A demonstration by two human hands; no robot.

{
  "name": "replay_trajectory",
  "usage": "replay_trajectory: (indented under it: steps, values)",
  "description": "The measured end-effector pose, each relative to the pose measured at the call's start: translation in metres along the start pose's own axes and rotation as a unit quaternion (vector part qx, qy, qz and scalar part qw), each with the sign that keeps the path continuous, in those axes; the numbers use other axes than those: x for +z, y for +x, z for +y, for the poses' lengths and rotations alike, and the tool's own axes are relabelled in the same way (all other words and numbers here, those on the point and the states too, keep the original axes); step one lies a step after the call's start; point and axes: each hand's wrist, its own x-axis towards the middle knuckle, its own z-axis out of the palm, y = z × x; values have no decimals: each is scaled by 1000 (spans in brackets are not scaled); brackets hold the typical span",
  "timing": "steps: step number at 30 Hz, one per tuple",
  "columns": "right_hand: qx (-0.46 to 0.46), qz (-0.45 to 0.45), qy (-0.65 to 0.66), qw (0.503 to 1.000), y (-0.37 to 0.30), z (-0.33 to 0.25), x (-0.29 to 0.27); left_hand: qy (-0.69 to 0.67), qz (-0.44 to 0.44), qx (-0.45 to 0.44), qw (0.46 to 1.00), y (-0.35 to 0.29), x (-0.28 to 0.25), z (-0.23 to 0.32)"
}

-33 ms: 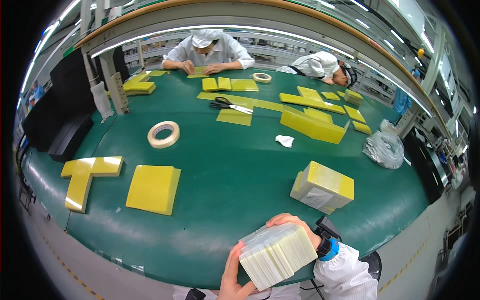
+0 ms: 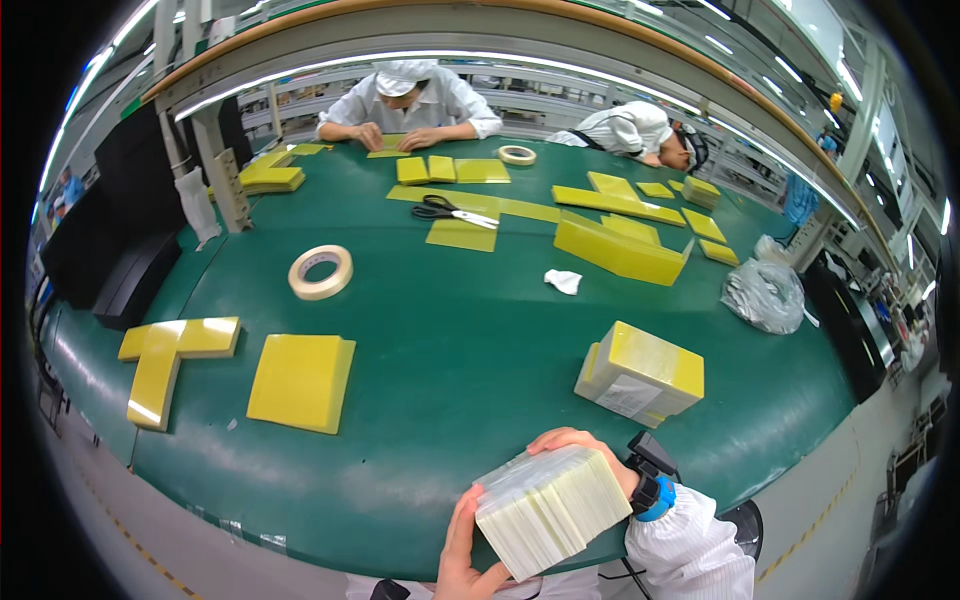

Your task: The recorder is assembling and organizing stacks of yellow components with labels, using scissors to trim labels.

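Observation:
A thick block of pale, thin sheets [image 2: 555,510] is tilted between my two hands at the table's near edge. My left hand [image 2: 462,555] grips its left side, thumb under the near corner and fingers along the far left edge. My right hand [image 2: 590,445] wraps round its far right side, fingers lying over the far top edge. Beyond my right hand stands a wrapped yellow-topped block [image 2: 645,370] with a white label on its side. To the left lie a square stack of yellow sheets [image 2: 298,380] and a T-shaped arrangement of yellow strip stacks [image 2: 165,365].
A tape roll [image 2: 320,272], black-handled scissors [image 2: 450,210], a crumpled white scrap [image 2: 563,281] and a clear plastic bag [image 2: 765,297] lie on the green table [image 2: 440,340]. Yellow sheets [image 2: 620,248] spread across its far part. One person [image 2: 405,105] handles sheets opposite; another person [image 2: 635,130] leans down farther right.
The whole view has shifted slightly, so the table's things sit a little farther left. My hands keep the same hold on the block of sheets.

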Motion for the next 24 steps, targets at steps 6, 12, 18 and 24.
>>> replay_trajectory:
  steps: [6, 12, 18, 24]
  values:
    - [8, 4, 90, 996, 11, -24, 0, 114, 35, -19, 993, 3, 10, 0]
    - [80, 98, 143, 982, 3, -23, 12, 2, 96, -77, 992, -1, 10, -10]
    - [82, 206, 410, 885, -25, -16, 11, -66, 146, -62, 985, -6, 7, -17]
    - [-25, 198, 573, 795, -9, -32, -10, -76, 146, -94, 982, -2, 4, -3]
